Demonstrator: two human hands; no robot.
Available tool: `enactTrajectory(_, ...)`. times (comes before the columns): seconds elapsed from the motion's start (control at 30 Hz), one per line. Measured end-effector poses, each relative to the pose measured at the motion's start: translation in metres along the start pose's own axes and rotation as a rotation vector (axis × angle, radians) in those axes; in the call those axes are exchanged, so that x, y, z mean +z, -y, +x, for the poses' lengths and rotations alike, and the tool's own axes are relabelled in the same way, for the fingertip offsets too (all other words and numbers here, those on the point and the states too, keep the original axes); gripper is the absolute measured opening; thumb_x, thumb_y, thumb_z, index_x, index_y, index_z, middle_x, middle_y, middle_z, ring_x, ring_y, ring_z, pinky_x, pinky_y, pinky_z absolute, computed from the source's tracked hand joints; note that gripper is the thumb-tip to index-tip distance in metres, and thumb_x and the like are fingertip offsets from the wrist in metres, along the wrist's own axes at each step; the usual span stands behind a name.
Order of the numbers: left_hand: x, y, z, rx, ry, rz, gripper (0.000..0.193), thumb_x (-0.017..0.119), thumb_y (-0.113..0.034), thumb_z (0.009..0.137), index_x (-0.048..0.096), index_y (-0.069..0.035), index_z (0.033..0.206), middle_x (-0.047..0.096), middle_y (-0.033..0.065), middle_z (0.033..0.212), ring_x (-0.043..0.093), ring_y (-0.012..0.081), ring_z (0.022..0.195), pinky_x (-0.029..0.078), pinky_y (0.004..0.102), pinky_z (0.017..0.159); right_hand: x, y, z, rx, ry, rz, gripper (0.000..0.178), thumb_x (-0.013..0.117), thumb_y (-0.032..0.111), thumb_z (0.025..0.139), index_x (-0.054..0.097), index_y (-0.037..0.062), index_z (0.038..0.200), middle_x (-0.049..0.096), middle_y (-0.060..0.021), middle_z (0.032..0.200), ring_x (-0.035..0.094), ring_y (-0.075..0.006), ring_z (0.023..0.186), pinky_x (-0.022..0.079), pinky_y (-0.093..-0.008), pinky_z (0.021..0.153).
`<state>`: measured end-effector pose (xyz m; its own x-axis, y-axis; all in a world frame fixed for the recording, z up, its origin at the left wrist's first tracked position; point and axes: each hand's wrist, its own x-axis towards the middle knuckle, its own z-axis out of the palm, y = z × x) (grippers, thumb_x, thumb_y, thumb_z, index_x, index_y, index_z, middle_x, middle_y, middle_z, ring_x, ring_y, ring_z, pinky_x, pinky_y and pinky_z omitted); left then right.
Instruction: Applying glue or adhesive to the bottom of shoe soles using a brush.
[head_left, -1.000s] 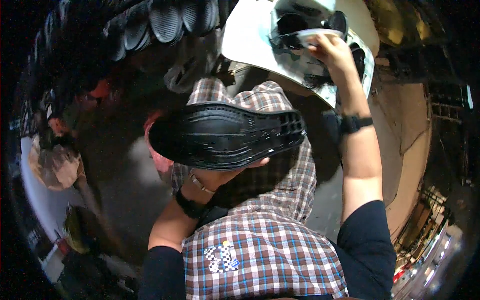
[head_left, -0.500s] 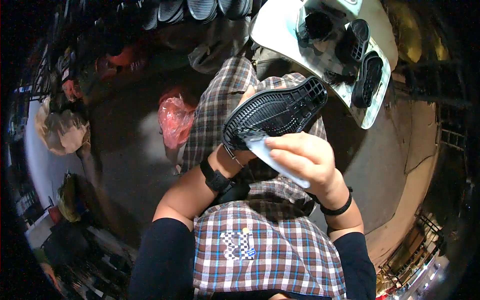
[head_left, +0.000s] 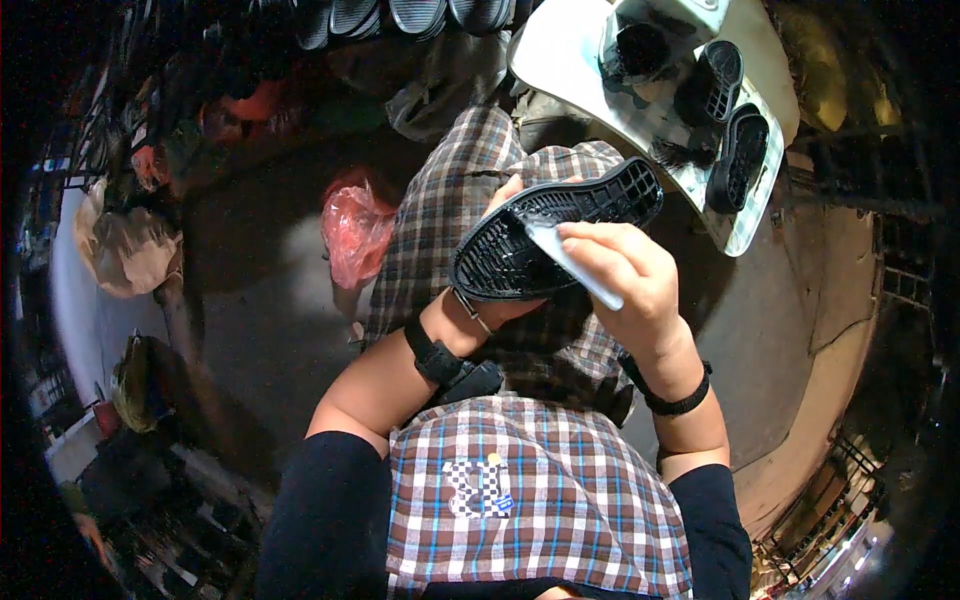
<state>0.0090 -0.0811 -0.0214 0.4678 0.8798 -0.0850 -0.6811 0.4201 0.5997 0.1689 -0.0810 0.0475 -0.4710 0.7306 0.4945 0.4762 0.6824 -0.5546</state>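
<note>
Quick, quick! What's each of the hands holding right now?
Left hand: holding the black shoe sole from underneath, partly hidden by it.
Right hand: closed on the white-handled brush.

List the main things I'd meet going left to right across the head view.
Tan bag, red plastic bag, black shoe sole held over the lap, nearer black sole on the white table.

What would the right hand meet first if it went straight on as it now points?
Probably the black shoe sole: the right hand points up-left across it, its white tool seemingly touching it, though depth is unclear.
</note>
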Motion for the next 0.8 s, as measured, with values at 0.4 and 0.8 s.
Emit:
enactTrajectory(0.4, 0.000, -0.011, 0.009, -0.314, -0.198, -0.582, 0.046, 0.033, -0.035, 0.100, 0.060, -0.002, 0.117, 0.067, 0.0160, 0.107, 0.066, 0.0280, 0.096, 0.048, 0.0413, 0.098, 0.007, 0.022, 0.017, -0.089, 0.155, 0.174, 0.028, 0.067, 0.008, 0.071, 0.064, 0.0055, 0.099, 0.067, -0.0100, 0.098, 0.066, -0.0259, 0.082, 0.056, -0.0337, 0.069)
enactTrajectory(0.8, 0.008, -0.022, 0.014, -0.371, -0.071, -0.645, 0.056, 0.027, -0.039, 0.102, 0.047, 0.002, 0.133, 0.056, 0.0173, 0.131, 0.053, 0.0332, 0.121, 0.037, 0.0533, 0.107, -0.047, -0.011, 0.027, 0.253, 0.114, 0.484, 0.019, 0.064, -0.005, 0.077, 0.066, 0.0033, 0.093, 0.069, -0.0103, 0.092, 0.068, -0.0237, 0.083, 0.054, -0.0322, 0.074)
